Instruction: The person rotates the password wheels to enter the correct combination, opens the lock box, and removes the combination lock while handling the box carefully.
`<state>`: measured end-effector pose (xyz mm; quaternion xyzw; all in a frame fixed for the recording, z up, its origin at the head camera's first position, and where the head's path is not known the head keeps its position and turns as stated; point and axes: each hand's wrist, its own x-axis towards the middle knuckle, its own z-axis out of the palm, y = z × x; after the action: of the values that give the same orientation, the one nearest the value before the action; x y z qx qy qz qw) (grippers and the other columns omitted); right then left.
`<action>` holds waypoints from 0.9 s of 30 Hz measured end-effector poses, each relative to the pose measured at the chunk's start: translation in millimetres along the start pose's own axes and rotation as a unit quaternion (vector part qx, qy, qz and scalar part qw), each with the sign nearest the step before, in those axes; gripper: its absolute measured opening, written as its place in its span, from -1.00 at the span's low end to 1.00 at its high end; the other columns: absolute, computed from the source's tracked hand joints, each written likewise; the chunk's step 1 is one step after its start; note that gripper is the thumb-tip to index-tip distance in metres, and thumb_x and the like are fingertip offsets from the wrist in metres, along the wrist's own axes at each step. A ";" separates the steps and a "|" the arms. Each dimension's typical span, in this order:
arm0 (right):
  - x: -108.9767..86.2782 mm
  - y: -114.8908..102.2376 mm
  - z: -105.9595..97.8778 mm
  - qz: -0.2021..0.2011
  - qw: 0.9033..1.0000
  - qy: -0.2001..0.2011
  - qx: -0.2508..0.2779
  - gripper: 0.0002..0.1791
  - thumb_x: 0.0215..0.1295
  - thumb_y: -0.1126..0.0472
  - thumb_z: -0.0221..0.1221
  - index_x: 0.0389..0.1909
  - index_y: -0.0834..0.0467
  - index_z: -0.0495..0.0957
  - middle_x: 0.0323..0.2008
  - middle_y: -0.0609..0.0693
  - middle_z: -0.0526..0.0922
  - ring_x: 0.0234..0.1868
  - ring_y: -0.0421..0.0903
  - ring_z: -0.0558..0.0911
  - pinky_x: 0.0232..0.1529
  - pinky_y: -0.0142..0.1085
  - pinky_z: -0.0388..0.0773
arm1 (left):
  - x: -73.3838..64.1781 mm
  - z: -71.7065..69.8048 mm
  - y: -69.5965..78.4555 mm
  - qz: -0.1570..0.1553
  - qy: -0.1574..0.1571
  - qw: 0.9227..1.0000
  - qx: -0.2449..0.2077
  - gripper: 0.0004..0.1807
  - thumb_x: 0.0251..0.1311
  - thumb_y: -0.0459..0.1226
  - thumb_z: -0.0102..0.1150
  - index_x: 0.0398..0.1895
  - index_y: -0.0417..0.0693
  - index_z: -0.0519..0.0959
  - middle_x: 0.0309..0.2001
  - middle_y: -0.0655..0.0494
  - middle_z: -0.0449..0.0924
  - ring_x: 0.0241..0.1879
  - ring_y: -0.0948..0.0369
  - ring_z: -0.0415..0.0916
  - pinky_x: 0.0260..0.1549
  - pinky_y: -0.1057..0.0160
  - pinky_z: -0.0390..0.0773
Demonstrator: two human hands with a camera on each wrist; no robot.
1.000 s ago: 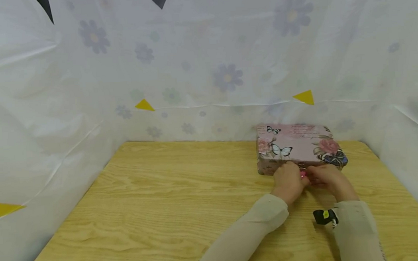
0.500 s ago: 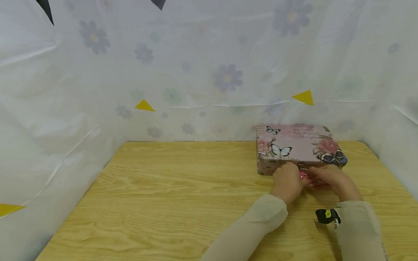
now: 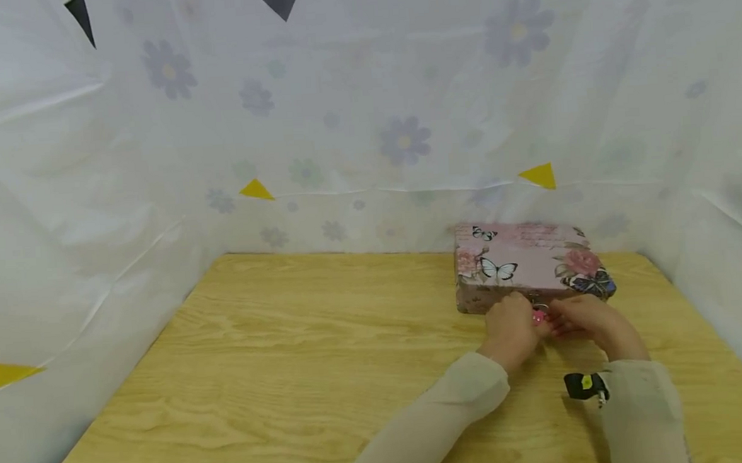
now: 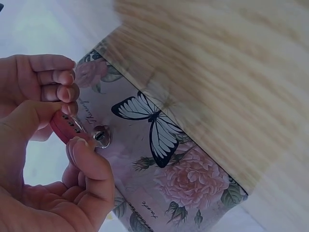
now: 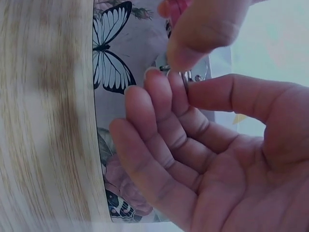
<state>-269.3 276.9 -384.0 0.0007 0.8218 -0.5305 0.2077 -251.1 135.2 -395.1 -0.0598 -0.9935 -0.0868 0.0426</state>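
A pink box with butterflies and roses lies near the back right of the table, its lid down. At the clasp on its front is a small pink-red padlock with dark number marks. My left hand pinches the padlock's body between thumb and fingers. Opposite it, my right hand pinches the thin metal shackle between thumb and index finger, the other fingers lightly bent. In the right wrist view the left thumb hides part of the padlock.
The wooden table runs wide to the left of the box. White flower-patterned sheeting encloses the back and sides. From the right sleeve a black strap with a yellow mark sticks out.
My right hand has shifted slightly right and toward me, and more of the padlock and its shackle shows between the hands. My left hand keeps its hold, and the box stays in place.
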 end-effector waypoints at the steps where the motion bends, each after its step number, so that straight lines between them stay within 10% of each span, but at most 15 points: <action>1: 0.0 0.2 -0.2 -0.006 1.000 -0.001 -0.004 -0.58 0.44 0.24 -0.15 -0.18 0.55 0.50 -0.49 -0.08 0.65 -0.46 -0.22 0.63 -0.27 -0.26 0.68 | -0.3 -0.1 -0.7 0.002 0.004 1.000 -0.002 -0.44 0.01 0.29 0.24 -0.20 0.05 0.55 -0.33 0.26 0.56 -0.33 0.32 0.57 -0.47 0.38 0.57; 8: -0.4 0.5 -2.3 -0.052 0.997 -0.014 -0.047 -0.59 0.46 0.26 -0.16 -0.15 0.57 0.49 -0.41 -0.04 0.66 -0.41 -0.21 0.62 -0.25 -0.28 0.67 | -0.4 -1.8 -7.2 0.019 0.038 0.999 -0.013 -0.47 -0.04 0.26 0.31 -0.29 0.06 0.53 -0.37 0.25 0.56 -0.37 0.31 0.56 -0.49 0.39 0.56; 27: -2.1 0.1 2.3 -0.089 0.989 -0.024 -0.116 -0.61 0.48 0.26 -0.12 -0.16 0.53 0.53 -0.29 0.10 0.67 -0.31 -0.13 0.62 -0.22 -0.25 0.66 | 1.7 2.2 -26.8 0.089 0.008 0.994 -0.060 -0.54 0.03 0.22 0.30 -0.36 0.08 0.46 -0.48 0.27 0.43 -0.50 0.36 0.41 -0.62 0.45 0.38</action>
<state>-266.6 275.3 -384.1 -0.1097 0.8693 -0.4478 0.1780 -256.3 109.5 -401.6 -0.1501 -0.9769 -0.1422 0.0542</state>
